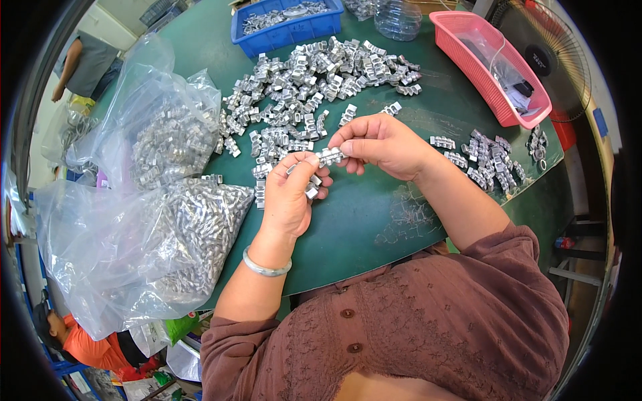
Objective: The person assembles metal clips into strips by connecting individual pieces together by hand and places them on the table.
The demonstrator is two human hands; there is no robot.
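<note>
Although things crowd much of it, a broad dark-green table (pixel 361 220) with a scuffed top is the biggest thing I can see, reaching under and beyond the person's left grip (pixel 292 190) and right grip (pixel 384 147). On the near side of both is the person's brown buttoned blouse (pixel 414 321). Left of the left grip slump two bulging bags of clear plastic, a lower one (pixel 107 254) and an upper one (pixel 140 83), each loaded with small silvery pieces. Past the right grip, far off to the right, there's a round dark-caged fan (pixel 545 60). Straight beyond both grips spreads a loose heap of silver metal pieces (pixel 328 73), its nearest ones lying just beside the left fingers. A long pink perforated plastic basket (pixel 471 77) sits beyond and right of the right grip; a blue rectangular plastic bin (pixel 294 41) holding more pieces stands behind the heap. Well right of the right grip lies a smaller cluster of silver pieces (pixel 495 160). Below the left grip, a pale smooth bangle (pixel 267 271) circles the wrist. Smallest of all is the short, segmented silver metal piece (pixel 330 157) between the grips: thumb and fingers pinch it at either end, while the left fingers curl around a few more.
</note>
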